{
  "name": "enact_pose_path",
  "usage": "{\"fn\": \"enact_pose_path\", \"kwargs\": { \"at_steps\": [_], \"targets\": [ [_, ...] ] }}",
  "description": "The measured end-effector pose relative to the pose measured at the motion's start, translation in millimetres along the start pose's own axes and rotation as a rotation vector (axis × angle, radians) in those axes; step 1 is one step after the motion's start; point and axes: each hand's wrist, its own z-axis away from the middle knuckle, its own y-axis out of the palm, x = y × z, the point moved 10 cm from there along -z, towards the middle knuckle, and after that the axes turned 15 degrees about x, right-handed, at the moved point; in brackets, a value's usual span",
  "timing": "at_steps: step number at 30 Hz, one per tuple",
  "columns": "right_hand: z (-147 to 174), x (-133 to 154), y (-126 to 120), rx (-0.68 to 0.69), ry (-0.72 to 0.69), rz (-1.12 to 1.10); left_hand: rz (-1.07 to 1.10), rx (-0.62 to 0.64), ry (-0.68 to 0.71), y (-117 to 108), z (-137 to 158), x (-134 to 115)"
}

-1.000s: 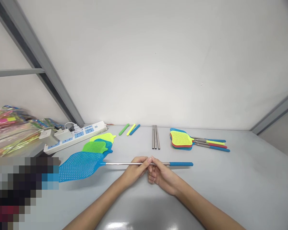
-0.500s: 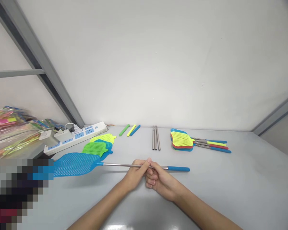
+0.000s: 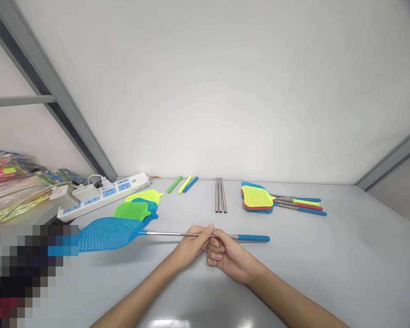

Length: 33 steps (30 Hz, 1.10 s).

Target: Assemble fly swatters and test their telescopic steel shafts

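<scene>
Both hands grip a blue fly swatter (image 3: 111,233) by its metal rod, just above the table. My left hand (image 3: 193,246) is closed round the rod's middle, its thumb lying along the metal. Right beside it, my right hand (image 3: 227,257) has its fingers curled and its thumb pressed on the rod. The perforated blue head points left, its far tip covered by a pixelated patch. On the right, the blue handle grip (image 3: 253,238) sticks out past my right hand. The two thumbs touch or nearly touch; the rod beneath them is hidden.
Loose swatter heads (image 3: 131,211) in green, yellow and blue overlap at left, beside a white power strip (image 3: 85,205). Coloured handle grips (image 3: 190,184) and metal rods (image 3: 220,196) lie near the wall. Stacked fly swatters (image 3: 258,197) rest at right. Plastic-wrapped goods (image 3: 17,182) sit far left.
The camera view has shifted slightly, so the table's things sit a little further left. Both hands keep their hold on the swatter's rod, almost unmoved.
</scene>
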Motion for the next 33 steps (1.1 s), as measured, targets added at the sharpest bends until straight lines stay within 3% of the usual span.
{"fn": "enact_pose_path", "kwargs": {
  "at_steps": [33],
  "targets": [
    [2.2, 9.0, -3.5, -0.031, -0.006, 0.07, -0.083, 0.033, 0.029, 0.1, -1.2, -5.8]
  ]
}}
